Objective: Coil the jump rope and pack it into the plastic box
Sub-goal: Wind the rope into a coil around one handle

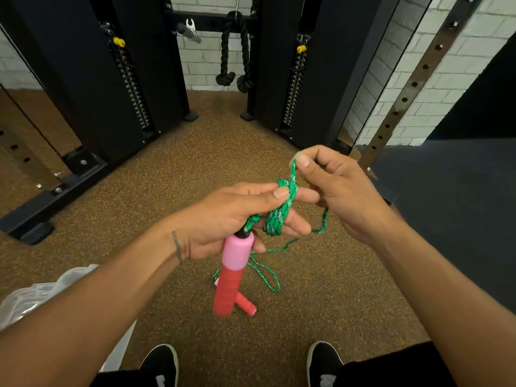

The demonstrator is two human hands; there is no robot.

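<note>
The green jump rope [279, 216] is wound in several turns around the fingers of my left hand [231, 219]. That hand also holds the top of a pink and red handle [233, 275], which hangs straight down. My right hand [335, 188] pinches a strand of the rope between thumb and forefinger just above the coil. Loose rope [265, 275] trails down to the floor, where the second red handle [245, 301] lies. The clear plastic box [42, 297] sits at the lower left, partly hidden behind my left forearm.
I stand on a brown speckled rubber floor [167, 191], my black shoes [162, 364] at the bottom edge. Black cable-machine towers [106, 79] with weight stacks stand ahead, a black rope attachment [234, 51] hanging between them. A dark mat [446, 205] lies to the right.
</note>
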